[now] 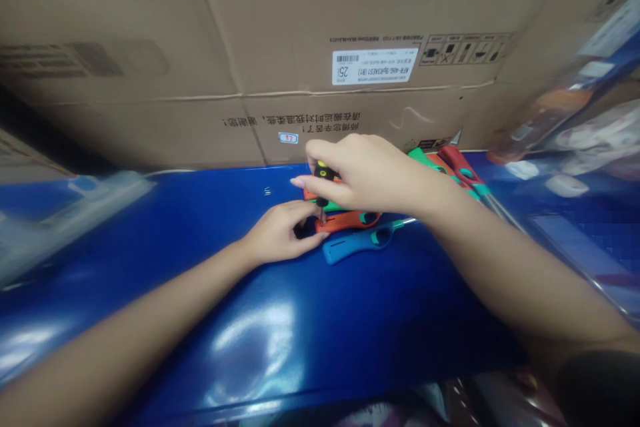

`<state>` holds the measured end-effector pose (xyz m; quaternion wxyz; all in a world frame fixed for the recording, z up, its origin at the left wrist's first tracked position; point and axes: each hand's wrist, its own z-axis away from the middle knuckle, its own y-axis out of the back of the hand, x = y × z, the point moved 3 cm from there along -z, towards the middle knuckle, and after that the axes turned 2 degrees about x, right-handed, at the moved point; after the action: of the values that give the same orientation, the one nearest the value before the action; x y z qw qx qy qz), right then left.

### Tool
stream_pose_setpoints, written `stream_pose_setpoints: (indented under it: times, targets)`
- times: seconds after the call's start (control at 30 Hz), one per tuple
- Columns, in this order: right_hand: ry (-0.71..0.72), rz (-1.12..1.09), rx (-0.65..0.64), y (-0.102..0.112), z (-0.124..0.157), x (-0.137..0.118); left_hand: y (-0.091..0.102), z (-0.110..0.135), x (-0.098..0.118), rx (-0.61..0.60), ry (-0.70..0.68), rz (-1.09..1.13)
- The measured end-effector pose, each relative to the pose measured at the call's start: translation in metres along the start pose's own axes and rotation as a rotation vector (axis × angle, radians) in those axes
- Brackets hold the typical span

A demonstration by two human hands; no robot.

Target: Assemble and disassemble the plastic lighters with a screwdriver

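My right hand (pixel 357 170) is closed around the black and yellow handle of a small screwdriver (pixel 323 175), held upright. Its shaft points down onto the handle end of an orange long-nosed lighter (pixel 345 221). From the left, my left hand (pixel 283 232) grips that same end between thumb and fingers. Just in front lies a blue lighter (pixel 357 245) with a green trigger and metal nozzle. Behind the orange one, green and orange lighters are partly hidden by my right hand. Whether the tip sits in a screw is too small to tell.
Beyond my right wrist lie more lighters, among them a dark red lighter (pixel 457 165). A large cardboard box (pixel 200 67) stands along the back of the blue table (pixel 400 320). A bottle (pixel 545 117) is at right, and clear plastic bags (pixel 90 220) are at left.
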<state>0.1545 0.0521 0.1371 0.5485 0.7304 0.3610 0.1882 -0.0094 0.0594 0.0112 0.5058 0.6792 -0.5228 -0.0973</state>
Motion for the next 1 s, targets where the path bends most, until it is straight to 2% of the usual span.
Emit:
stream_pose_setpoints:
  times: [0.13,0.27,0.47,0.6,0.73,0.87,1.0]
  targets:
    - [0.012,-0.06,-0.018,-0.0042,0.0,0.0015,0.0005,-0.0003,0.0007,0.008,-0.008,0.005]
    - [-0.01,0.051,0.009,-0.0035,-0.0003,0.0035,0.0,0.0,-0.0002,-0.004,0.011,0.023]
    - [-0.022,0.044,0.012,-0.0057,-0.0011,0.0051,0.001,0.0,-0.0002,-0.01,0.021,0.014]
    - [0.031,0.085,0.052,-0.006,-0.0012,0.0048,0.0001,0.0006,-0.0013,-0.035,0.047,0.023]
    - [0.022,0.072,0.024,-0.0059,-0.0015,0.0042,0.0001,0.0011,-0.0014,-0.004,0.017,0.014]
    - [0.028,0.151,0.055,-0.0034,-0.002,0.0032,-0.0004,0.0013,-0.0019,-0.011,0.014,0.019]
    - [0.061,0.076,0.035,-0.0021,-0.0004,-0.0002,-0.0001,0.0014,-0.0015,0.027,-0.023,0.001]
